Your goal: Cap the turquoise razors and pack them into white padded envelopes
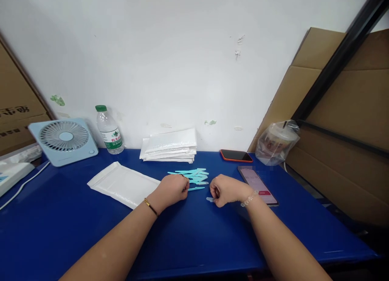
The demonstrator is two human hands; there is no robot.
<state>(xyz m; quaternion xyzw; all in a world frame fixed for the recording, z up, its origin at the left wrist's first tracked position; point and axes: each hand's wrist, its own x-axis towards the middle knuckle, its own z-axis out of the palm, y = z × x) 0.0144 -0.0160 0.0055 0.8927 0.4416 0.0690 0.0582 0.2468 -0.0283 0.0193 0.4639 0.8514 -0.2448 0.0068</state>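
Several teal eyebrow razors [197, 175] with pale, see-through ends lie in a loose fanned pile on the blue table. My left hand [174, 189] is closed at the pile's near left side. From its fingers a single teal razor [197, 188] points right, its other end hidden by the hand. Just right of the pile, my right hand [226, 189] is closed in a pinch. A small translucent piece [210, 199], like a razor's clear cap, sticks out leftward from its fingertips; whether a razor is attached is hidden.
A white padded envelope [121, 183] lies left of my left hand, and a stack of them [170, 145] stands by the wall. A lit phone [258, 185] and a red-edged phone [236, 155] lie right. Behind are a fan [65, 141], water bottle [111, 133] and bagged drink cup [275, 143].
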